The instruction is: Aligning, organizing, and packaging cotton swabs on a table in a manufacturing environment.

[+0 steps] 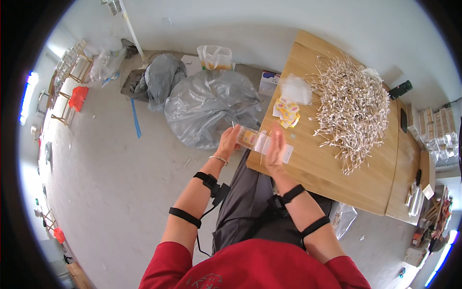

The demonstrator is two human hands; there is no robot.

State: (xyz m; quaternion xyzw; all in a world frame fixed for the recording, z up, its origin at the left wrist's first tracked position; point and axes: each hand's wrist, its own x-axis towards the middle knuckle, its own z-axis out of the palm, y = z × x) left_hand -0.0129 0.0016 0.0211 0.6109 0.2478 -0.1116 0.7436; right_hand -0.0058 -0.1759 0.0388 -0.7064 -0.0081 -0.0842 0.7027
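My left hand (228,143) is closed on one end of a small clear plastic bag (250,139). Cotton swabs and a yellow card show through it. The bag lies across the near left corner of the wooden table. My right hand (275,150), somewhat blurred, is over the bag's other end, fingers stretched out; its clear flap (288,153) sticks out beyond the hand. Close by on the table are a pile of yellow and white cards (287,113) and a stack of clear empty bags (296,90).
A large heap of loose cotton swabs (353,108) covers much of the wooden table (308,163). A dark cylinder (400,89) and a black phone-like object (404,120) are at its far right. Big grey plastic sacks (211,103) stand on the floor left of the table.
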